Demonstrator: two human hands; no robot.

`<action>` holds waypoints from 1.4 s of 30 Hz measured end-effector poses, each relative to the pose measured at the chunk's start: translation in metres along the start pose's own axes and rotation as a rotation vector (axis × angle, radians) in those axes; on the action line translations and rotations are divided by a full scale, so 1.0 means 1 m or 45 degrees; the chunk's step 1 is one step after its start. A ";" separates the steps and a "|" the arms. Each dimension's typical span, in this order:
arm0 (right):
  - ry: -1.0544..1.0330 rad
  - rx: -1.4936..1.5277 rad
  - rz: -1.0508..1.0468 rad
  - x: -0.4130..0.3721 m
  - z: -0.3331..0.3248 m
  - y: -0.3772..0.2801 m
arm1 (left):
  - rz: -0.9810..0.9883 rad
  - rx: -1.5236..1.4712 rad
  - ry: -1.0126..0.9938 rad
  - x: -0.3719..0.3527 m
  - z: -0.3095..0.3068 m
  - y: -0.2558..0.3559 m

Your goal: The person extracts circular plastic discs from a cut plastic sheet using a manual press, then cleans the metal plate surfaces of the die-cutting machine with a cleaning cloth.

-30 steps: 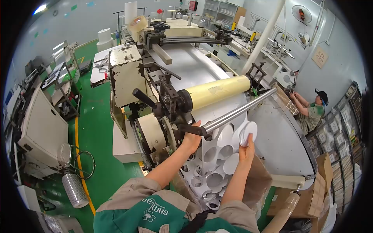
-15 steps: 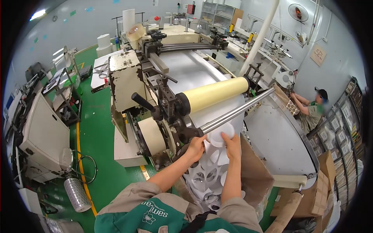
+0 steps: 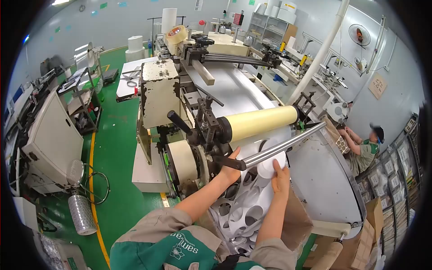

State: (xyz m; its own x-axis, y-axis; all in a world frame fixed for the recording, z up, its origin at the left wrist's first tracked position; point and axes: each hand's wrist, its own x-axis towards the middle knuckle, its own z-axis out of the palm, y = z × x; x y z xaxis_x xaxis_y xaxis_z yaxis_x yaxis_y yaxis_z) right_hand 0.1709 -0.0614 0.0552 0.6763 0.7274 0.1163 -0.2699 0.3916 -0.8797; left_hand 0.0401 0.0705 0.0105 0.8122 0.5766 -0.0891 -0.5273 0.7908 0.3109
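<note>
Beneath the yellow roller [image 3: 263,122], a white sheet comes down behind a shiny metal bar [image 3: 283,147]. My right hand [image 3: 281,179] grips white round discs [image 3: 272,164] at their lower right edge, and the bar crosses in front of their upper part. My left hand [image 3: 230,172] is at the bar's left end, beside its black bracket [image 3: 228,162], with a finger stretched upward; the bracket hides part of it. White punched-out waste web [image 3: 243,211] with round holes hangs below and between my forearms.
A brown cardboard box [image 3: 299,211] surrounds the waste web. Left of the roller are a black lever handle [image 3: 176,120] and a cream machine housing [image 3: 158,94]. A grey metal panel [image 3: 325,173] stands at right. Another person [image 3: 368,148] works farther right.
My left hand has come away from the discs and moved up to the bar's left end. My right hand and the discs have shifted right. The camera view has turned slightly.
</note>
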 end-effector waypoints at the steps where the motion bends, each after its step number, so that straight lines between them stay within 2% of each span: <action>1: -0.053 -0.047 0.010 0.003 0.006 0.000 | 0.074 0.088 0.006 0.007 -0.017 -0.012; 2: -0.057 -0.136 0.041 0.012 0.000 0.013 | 0.148 0.177 0.018 0.003 -0.017 -0.017; 5: -0.169 -0.409 -0.029 0.005 0.022 0.016 | -0.009 0.260 0.065 -0.031 0.001 -0.028; 6: -0.193 -0.385 0.064 -0.001 0.025 0.014 | -0.050 0.316 0.026 -0.036 -0.003 -0.031; 8: -0.187 -0.387 0.018 -0.005 0.015 0.019 | -0.136 0.423 -0.053 -0.045 -0.010 -0.035; 9: -0.181 -0.388 -0.004 -0.008 0.007 0.021 | -0.152 0.429 -0.044 -0.061 0.018 -0.023; 10: -0.061 -0.429 0.018 -0.012 -0.004 0.020 | -0.214 0.509 -0.039 -0.058 0.018 -0.019; 11: 0.088 -0.317 -0.149 -0.014 -0.007 0.021 | -0.279 0.588 -0.033 -0.057 0.016 -0.015; 12: 0.186 -0.084 -0.114 -0.014 -0.023 0.022 | -0.169 0.534 -0.125 -0.060 0.017 -0.012; 13: 0.287 0.148 -0.081 -0.013 -0.044 0.021 | -0.063 0.430 -0.043 -0.047 -0.003 -0.015; 15: 0.523 0.219 -0.220 -0.012 -0.063 0.013 | 0.092 0.415 0.165 -0.050 0.014 0.001; 16: 0.565 0.269 -0.236 -0.013 -0.071 0.009 | 0.138 0.419 0.160 -0.049 0.016 0.002; 18: 0.442 0.290 -0.184 -0.017 -0.062 -0.003 | 0.201 0.303 0.178 -0.042 0.018 0.004; 21: 0.241 0.189 -0.108 -0.015 -0.044 -0.004 | 0.152 0.257 -0.047 -0.026 0.015 0.007; 22: 0.194 0.119 -0.085 -0.013 -0.035 -0.004 | 0.154 0.165 0.022 -0.023 0.018 0.005; 25: 0.008 0.035 -0.022 -0.010 0.001 -0.008 | 0.211 0.163 0.050 0.010 -0.022 -0.003; 26: -0.042 -0.012 -0.013 -0.007 0.008 -0.005 | 0.275 0.229 0.052 -0.005 -0.003 -0.001; 27: -0.093 -0.058 -0.003 -0.004 0.012 -0.003 | 0.305 0.287 0.136 -0.011 0.004 -0.003; 29: -0.046 -0.436 0.048 0.007 0.005 0.015 | 0.474 0.400 0.361 -0.011 -0.005 -0.021; 31: -0.146 -0.565 0.010 0.000 0.021 0.014 | 0.441 0.543 0.284 -0.015 -0.021 -0.038; 33: -0.206 -0.450 0.021 -0.006 0.023 0.021 | 0.136 0.463 0.172 -0.033 -0.022 -0.044; 36: -0.029 -0.273 0.044 -0.011 -0.004 0.025 | 0.120 0.378 0.137 -0.042 -0.005 -0.042; 37: 0.038 -0.160 0.049 -0.013 -0.011 0.023 | 0.129 0.488 0.095 -0.040 -0.010 -0.039; 39: 0.167 -0.048 -0.085 -0.021 -0.026 0.017 | 0.110 0.386 0.172 -0.052 0.015 -0.025; 40: 0.267 0.104 -0.097 -0.020 -0.042 0.018 | 0.265 0.344 0.263 -0.056 0.028 -0.018; 42: 0.442 0.403 -0.100 -0.017 -0.084 0.020 | 0.324 0.268 0.193 -0.051 0.024 -0.004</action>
State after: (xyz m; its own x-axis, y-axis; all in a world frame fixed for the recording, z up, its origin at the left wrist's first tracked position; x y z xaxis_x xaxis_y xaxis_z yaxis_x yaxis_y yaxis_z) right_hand 0.2119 -0.1130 -0.0033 0.8778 0.4781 -0.0316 -0.3676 0.6296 -0.6844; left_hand 0.0071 0.0331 0.0362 0.6069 0.7860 -0.1181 -0.6320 0.5673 0.5279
